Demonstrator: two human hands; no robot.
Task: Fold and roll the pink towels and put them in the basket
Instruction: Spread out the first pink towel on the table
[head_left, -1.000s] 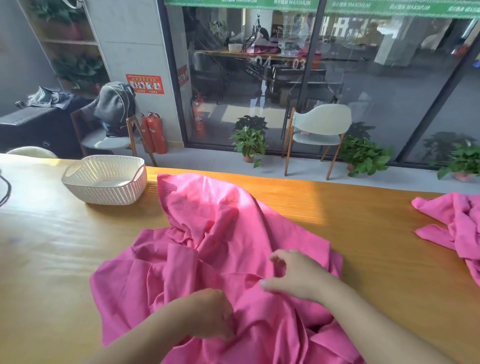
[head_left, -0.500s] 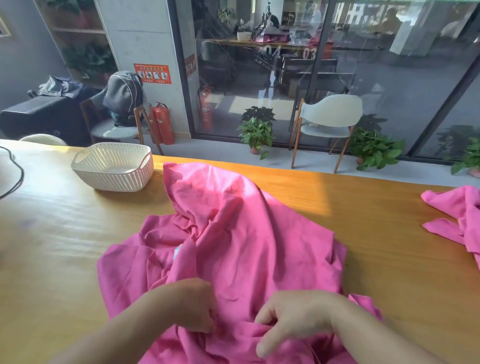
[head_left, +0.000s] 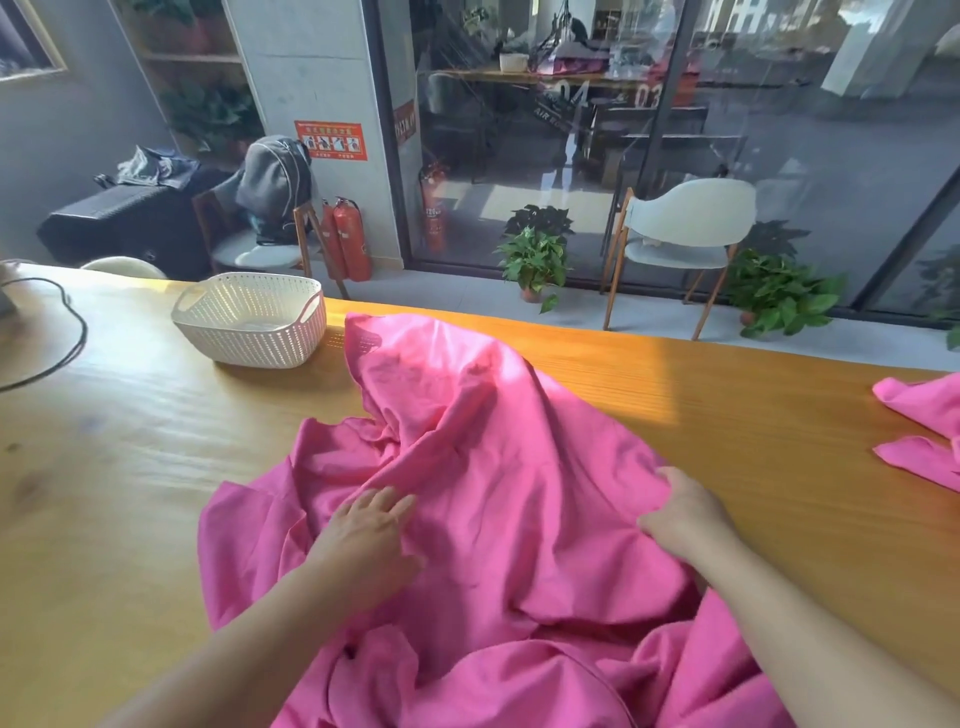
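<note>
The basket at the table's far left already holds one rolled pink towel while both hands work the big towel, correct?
Not quite. The head view shows the basket empty; no rolled towel is inside. Both the left hand and right hand are on the big towel.

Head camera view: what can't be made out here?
- Big pink towel: its near part runs off the bottom edge, so its full shape is unknown.
- Second pink towel: cut off by the right edge.
- Right hand: fingertips hidden in the cloth.
- Basket: part of its floor is hidden by the near wall.
</note>
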